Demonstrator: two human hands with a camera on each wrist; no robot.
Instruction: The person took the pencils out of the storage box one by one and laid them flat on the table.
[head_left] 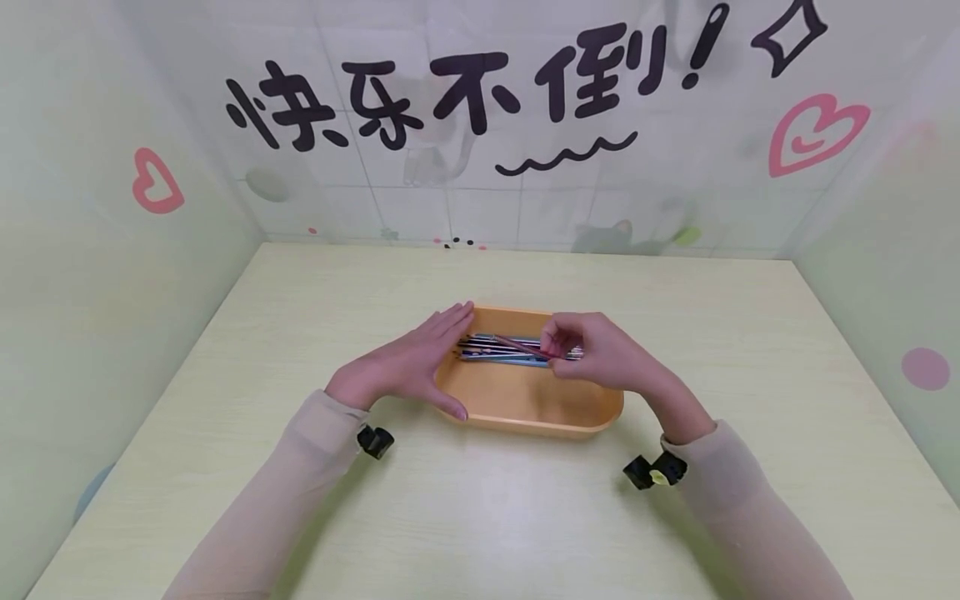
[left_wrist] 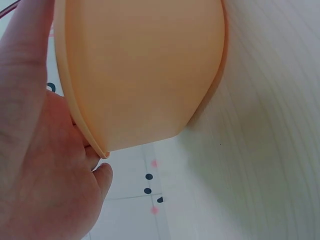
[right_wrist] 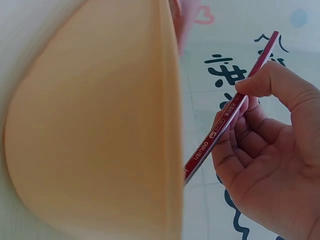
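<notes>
An orange tray (head_left: pixel 525 423) stands on the table with several pencils (head_left: pixel 502 357) lying side by side along its far half. My right hand (head_left: pixel 600 354) is over the tray's right part and pinches a red pencil (right_wrist: pixel 215 132) between thumb and fingers; in the head view it slants across the other pencils. My left hand (head_left: pixel 412 362) rests with spread fingers and thumb on the tray's left end. The left wrist view shows the tray's outer wall (left_wrist: pixel 140 70) beside my left hand (left_wrist: pixel 60 180).
A pale wooden table (head_left: pixel 495 517) surrounds the tray. Behind it stands a white wall (head_left: pixel 480 208) with black writing and pink hearts, and pale side walls rise left and right. Black wrist devices (head_left: pixel 375 442) hang at both sleeves.
</notes>
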